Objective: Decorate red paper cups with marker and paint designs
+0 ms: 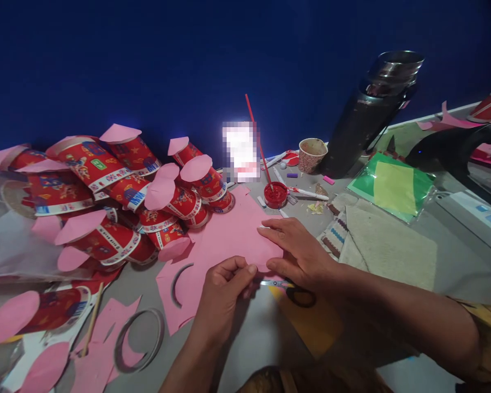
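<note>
My left hand (227, 289) pinches the near edge of a piece of pink paper (259, 245), thumb and forefinger together. Over the right side of that paper lies my right hand (297, 251), its fingers spread and thumb apart, touching the edge. A larger pink sheet (225, 229) extends beneath, with a curved cut-out at its left. Scissors (300, 295) with black handles rest just below my right hand, partly hidden. Red paper cups (106, 237) with pink paper on their ends are piled at the left.
A gray ring (139, 341) and pink scraps lie front left. Behind my hands are a red pot (275, 195) with a stick, a paper cup (313, 155) and a tall black flask (364, 114). Cloth (393, 245) and a power strip (474, 218) are at the right.
</note>
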Tool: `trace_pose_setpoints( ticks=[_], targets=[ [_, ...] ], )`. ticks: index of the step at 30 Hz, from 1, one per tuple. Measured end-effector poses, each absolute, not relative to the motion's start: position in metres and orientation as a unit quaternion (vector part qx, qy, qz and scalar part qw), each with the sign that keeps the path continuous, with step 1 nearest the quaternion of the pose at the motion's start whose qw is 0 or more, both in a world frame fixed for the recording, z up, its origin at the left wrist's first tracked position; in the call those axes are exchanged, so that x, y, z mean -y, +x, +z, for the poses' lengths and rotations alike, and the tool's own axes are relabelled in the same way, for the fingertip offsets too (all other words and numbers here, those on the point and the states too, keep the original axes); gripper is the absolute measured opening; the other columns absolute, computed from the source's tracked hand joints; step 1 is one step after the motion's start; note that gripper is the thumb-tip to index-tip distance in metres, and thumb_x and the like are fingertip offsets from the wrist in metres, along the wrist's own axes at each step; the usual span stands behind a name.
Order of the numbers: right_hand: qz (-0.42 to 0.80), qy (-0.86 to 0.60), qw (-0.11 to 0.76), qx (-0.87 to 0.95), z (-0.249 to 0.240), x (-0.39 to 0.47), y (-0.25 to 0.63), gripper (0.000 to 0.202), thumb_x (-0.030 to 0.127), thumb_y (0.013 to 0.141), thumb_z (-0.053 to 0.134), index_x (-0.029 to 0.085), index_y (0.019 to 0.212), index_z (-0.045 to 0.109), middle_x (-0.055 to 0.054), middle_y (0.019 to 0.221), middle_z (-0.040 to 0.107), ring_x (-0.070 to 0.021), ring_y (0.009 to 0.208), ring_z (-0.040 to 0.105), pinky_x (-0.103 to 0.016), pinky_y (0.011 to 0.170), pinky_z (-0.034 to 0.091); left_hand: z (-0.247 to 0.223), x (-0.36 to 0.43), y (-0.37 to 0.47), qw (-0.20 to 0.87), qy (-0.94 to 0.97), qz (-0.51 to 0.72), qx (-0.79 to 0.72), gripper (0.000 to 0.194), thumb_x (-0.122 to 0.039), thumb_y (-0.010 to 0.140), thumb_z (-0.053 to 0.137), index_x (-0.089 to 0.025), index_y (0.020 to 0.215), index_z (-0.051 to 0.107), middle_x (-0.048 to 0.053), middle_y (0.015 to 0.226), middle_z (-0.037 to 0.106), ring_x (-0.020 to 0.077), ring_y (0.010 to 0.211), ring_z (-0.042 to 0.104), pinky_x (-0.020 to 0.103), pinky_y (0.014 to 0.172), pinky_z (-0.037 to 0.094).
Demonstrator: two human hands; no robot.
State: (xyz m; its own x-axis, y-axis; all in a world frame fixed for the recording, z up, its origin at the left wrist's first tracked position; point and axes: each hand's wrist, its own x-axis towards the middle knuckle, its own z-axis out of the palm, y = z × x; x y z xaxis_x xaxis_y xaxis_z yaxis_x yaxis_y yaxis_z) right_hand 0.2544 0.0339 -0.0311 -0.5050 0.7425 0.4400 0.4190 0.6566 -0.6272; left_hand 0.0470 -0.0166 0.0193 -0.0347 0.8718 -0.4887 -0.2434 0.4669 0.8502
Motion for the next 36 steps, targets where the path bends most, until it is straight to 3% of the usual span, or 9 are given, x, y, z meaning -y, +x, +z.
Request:
trace_pose_setpoints(
  ticks=[19,22,28,31,33,34,36],
  targets=[
    [0.187,-0.355,0.364,0.841,-0.026,-0.032,0.250,0.059,0.052,0.103,0.072,0.022,0.152,0.061,-0.020,0.148,0.068,-0.0360,0.136,0.063,-0.058,0.114,0.054,0.009,0.015,0.040,0.661,0.276,0.429,-0.551,0.052,-0.052,0.063,0.099,-0.019,0.062,0.059,-0.005,0.048,0.054,0.0098,0.049,0.047,0.025,0.057,0.040],
    [0.194,-0.357,0.370,0.835,-0.026,-0.031,0.249,0.059,0.049,0.100,0.076,0.022,0.151,0.062,-0.019,0.148,0.068,-0.0366,0.137,0.063,-0.059,0.114,0.055,0.011,0.008,0.039,0.650,0.255,0.456,-0.552,0.053,-0.053,0.063,0.098,-0.017,0.059,0.059,-0.004,0.052,0.056,0.0069,0.047,0.043,0.023,0.052,0.037],
    [0.213,-0.363,0.369,0.828,-0.024,-0.030,0.248,0.062,0.042,0.095,0.080,0.017,0.149,0.062,-0.022,0.146,0.069,-0.0387,0.133,0.063,-0.060,0.113,0.054,0.012,-0.006,0.041,0.671,0.221,0.452,-0.545,0.058,-0.049,0.055,0.102,-0.018,0.058,0.054,-0.009,0.044,0.045,0.0051,0.042,0.039,0.020,0.048,0.031],
    [0.261,-0.411,0.409,0.771,-0.015,-0.029,0.250,0.051,0.039,0.094,0.076,0.018,0.139,0.066,-0.018,0.133,0.074,-0.0340,0.122,0.068,-0.051,0.104,0.059,0.011,-0.006,0.041,0.678,0.230,0.440,-0.542,0.058,-0.051,0.056,0.101,-0.019,0.059,0.053,-0.009,0.046,0.045,0.0051,0.043,0.038,0.020,0.048,0.031],
    [0.300,-0.462,0.436,0.711,-0.006,-0.028,0.254,0.029,0.038,0.094,0.072,0.021,0.118,0.072,-0.012,0.112,0.077,-0.0278,0.103,0.071,-0.041,0.089,0.060,0.011,-0.004,0.041,0.650,0.256,0.447,-0.559,0.053,-0.052,0.062,0.098,-0.019,0.065,0.057,-0.009,0.051,0.046,0.0060,0.045,0.039,0.020,0.049,0.034],
    [0.330,-0.488,0.434,0.682,-0.001,-0.028,0.255,0.020,0.038,0.093,0.071,0.022,0.105,0.072,-0.008,0.098,0.076,-0.0243,0.091,0.069,-0.036,0.079,0.058,0.011,-0.003,0.041,0.612,0.285,0.458,-0.578,0.047,-0.052,0.066,0.095,-0.019,0.071,0.062,-0.008,0.056,0.049,0.0070,0.047,0.042,0.021,0.050,0.037],
    [0.431,-0.521,0.389,0.626,0.007,-0.028,0.258,0.021,0.042,0.090,0.071,0.022,0.085,0.068,-0.002,0.075,0.067,-0.0181,0.069,0.061,-0.029,0.063,0.048,0.011,0.000,0.040,0.485,0.384,0.485,-0.618,0.037,-0.050,0.076,0.089,-0.021,0.093,0.075,-0.003,0.074,0.061,0.0107,0.060,0.055,0.024,0.058,0.048]
  ],
)
